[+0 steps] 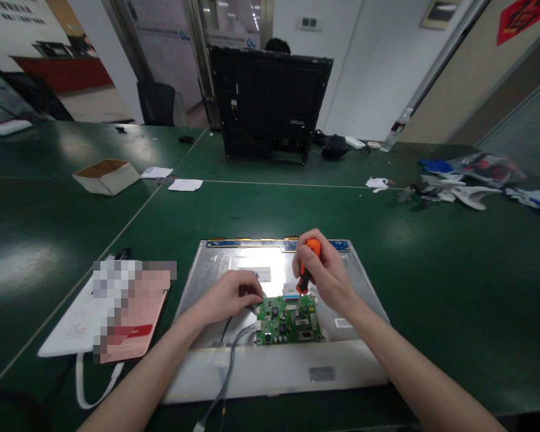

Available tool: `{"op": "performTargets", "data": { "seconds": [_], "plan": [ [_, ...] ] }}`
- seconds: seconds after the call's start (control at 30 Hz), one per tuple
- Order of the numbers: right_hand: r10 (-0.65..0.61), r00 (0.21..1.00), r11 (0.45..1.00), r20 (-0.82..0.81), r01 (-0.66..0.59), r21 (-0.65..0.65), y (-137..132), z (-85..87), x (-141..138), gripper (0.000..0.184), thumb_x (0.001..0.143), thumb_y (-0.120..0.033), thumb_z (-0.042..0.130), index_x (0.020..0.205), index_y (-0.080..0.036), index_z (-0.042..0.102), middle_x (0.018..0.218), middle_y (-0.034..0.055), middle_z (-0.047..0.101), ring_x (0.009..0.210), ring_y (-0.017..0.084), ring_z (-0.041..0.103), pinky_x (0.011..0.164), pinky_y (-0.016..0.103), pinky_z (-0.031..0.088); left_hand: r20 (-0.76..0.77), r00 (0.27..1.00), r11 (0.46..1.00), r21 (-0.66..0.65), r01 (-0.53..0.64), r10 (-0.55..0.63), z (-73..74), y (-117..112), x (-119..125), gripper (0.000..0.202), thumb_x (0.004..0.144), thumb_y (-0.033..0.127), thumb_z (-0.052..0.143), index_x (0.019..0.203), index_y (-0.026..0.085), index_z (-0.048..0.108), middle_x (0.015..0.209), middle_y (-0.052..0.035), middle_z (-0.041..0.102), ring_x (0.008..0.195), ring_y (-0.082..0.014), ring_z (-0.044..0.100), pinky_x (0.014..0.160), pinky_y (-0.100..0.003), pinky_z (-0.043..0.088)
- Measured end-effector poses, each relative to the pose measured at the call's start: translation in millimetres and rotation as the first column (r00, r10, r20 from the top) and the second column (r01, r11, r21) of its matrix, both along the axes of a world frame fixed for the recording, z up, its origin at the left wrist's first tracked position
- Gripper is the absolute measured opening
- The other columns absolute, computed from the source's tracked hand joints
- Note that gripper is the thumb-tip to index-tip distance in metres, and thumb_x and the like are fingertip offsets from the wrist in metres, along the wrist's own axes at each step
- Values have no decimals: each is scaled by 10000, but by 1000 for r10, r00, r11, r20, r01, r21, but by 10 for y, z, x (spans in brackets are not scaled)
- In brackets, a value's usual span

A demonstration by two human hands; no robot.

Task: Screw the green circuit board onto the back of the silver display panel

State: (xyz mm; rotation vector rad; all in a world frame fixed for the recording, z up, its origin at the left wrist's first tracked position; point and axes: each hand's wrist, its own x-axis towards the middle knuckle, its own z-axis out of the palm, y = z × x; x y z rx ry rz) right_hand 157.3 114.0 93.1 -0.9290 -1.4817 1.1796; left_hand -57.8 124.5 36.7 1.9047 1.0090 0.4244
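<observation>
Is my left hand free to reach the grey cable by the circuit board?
Probably yes: the left hand rests at the left edge of the circuit board, the grey cable just below, uncovered.

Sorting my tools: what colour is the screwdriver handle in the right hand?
The screwdriver handle is orange and black; head view.

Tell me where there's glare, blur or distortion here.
Head view: ceiling lights glare off the metal panel beside the screwdriver in the right hand and leave pale patches on the table; a pixelated block hides the papers at left; the doorframe leans from the wide lens.
</observation>
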Motion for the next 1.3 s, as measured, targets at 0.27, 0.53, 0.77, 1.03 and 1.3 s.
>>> {"op": "performTargets", "data": {
  "seconds": [0.27,0.53,0.77,1.03,1.3],
  "plan": [
    [35,929,954,369,-141,263,19,404,-228,204,928,-410,494,937,-209,459,667,-49,518,540,95,492,528,237,356,50,998,1000,3,25,-25,-52,-10,-32,47,791,186,640,789,173,686,742,7,641,686,-127,560,637,-235,425],
    [56,848,895,528,-276,349,-51,324,-211,186,922,-377,494,950,-195,470,695,-31,515,572,109,478,556,249,329,23,1000,1000,-2,-11,12,-41,-25,-21,53,792,192,633,796,177,683,742,16,652,687,-138,575,637,-239,441],
    [55,865,927,499,-230,296,38,342,-112,224,920,-411,503,964,-195,458,688,-33,520,564,109,521,534,233,333,-15,1000,1000,1,4,-4,-56,-11,-29,55,801,207,643,807,189,695,772,2,677,714,-141,598,670,-259,457],
    [56,861,937,505,-220,271,68,337,-113,249,914,-439,500,962,-197,462,726,-20,542,569,108,537,534,233,349,-27,999,1000,2,29,-29,-37,-8,-49,84,816,233,634,856,182,687,809,-8,676,723,-142,587,688,-271,466],
    [91,856,935,509,-249,252,68,316,-124,241,915,-437,505,964,-206,461,717,-27,535,574,110,541,530,228,339,-28,999,1000,1,17,-17,-28,-16,-58,74,811,190,633,843,186,699,795,-5,679,698,-138,589,650,-259,455]
  ]
}}
